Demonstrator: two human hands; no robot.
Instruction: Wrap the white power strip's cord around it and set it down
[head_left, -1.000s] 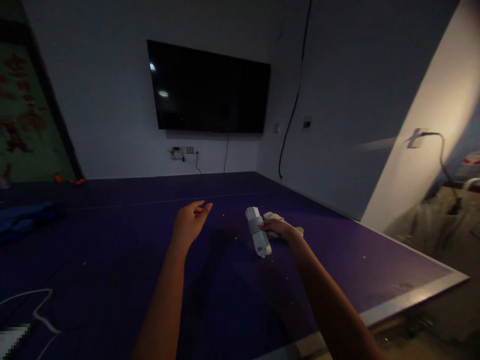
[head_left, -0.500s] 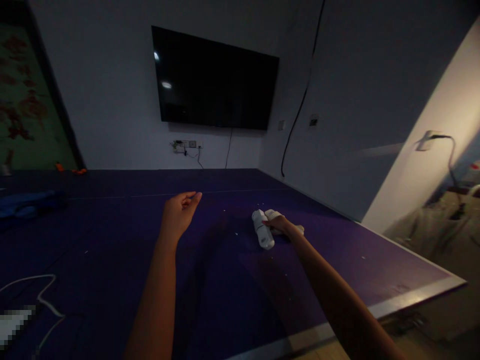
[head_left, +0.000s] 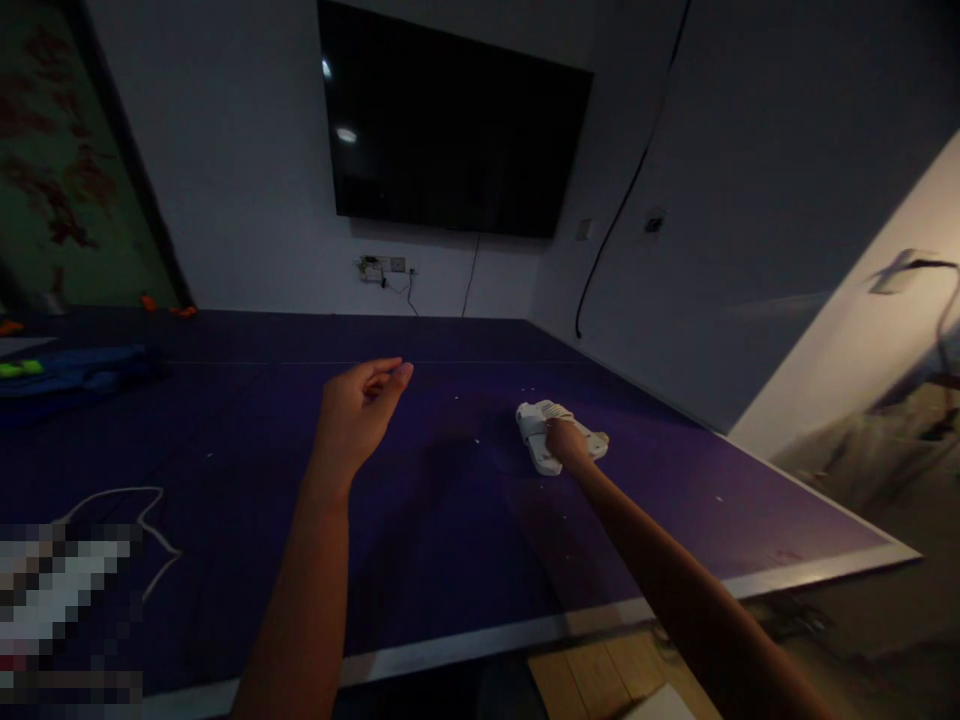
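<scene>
A pair of white slippers lies side by side on the purple surface. The left slipper [head_left: 535, 432] shows its wide strap and points away from me. The right slipper [head_left: 598, 442] has a ribbed strap and lies at a slant, partly behind my hand. My right hand [head_left: 566, 443] is down at the pair with its fingers curled at the inner edge of the left slipper; the fingertips are mostly hidden. My left hand [head_left: 364, 410] hangs over the surface, well left of the slippers. Its fingers are curled, with thumb and forefinger tips close together and nothing visible between them.
The purple tabletop [head_left: 450, 540] ends at a pale front edge. A white cable [head_left: 112, 492] and a blurred-out item lie at left, with blue cloth [head_left: 97, 370] beyond. A dark television [head_left: 457, 120] hangs on the wall; small white specks dot the surface.
The left slipper, tipped on its side before, now rests sole down beside the other one. My right hand stays at the pair. The view has tilted down and shifted left.
</scene>
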